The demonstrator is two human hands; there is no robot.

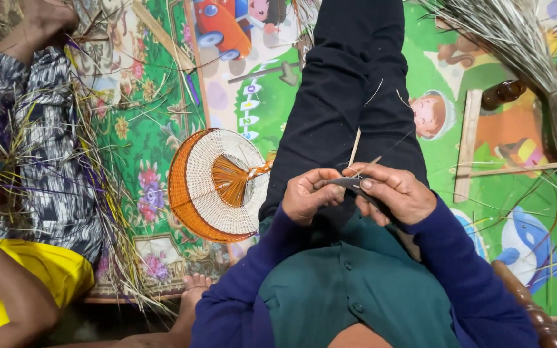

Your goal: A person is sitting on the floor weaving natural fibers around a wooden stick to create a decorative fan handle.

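A thin pale strip of reed sits just right of the frame's centre, held over the person's lap against dark trousers. Its lower end meets a small dark blade-like tool, and both hands close on that tool. The left hand curls its fingers around the tool's left end, thumb on top. The right hand pinches the right end, fingertips pressed together on it, and the strip rises upward from between the two hands. Whether the dark piece is a knife or another tool cannot be told.

Left of the hands, on the floor, lies a round woven fan with a cream middle, an orange rim and an orange bundle at its hub. It rests on a bright play mat printed with flowers, a red cartoon car at the top, a child's face at centre right and a blue dolphin at lower right. Flat wooden sticks lie on the mat at right, with a brown bottle just above them. A sheaf of grey-green fibres fans across the upper right corner. At the left edge another person in patterned cloth sits among loose straw.
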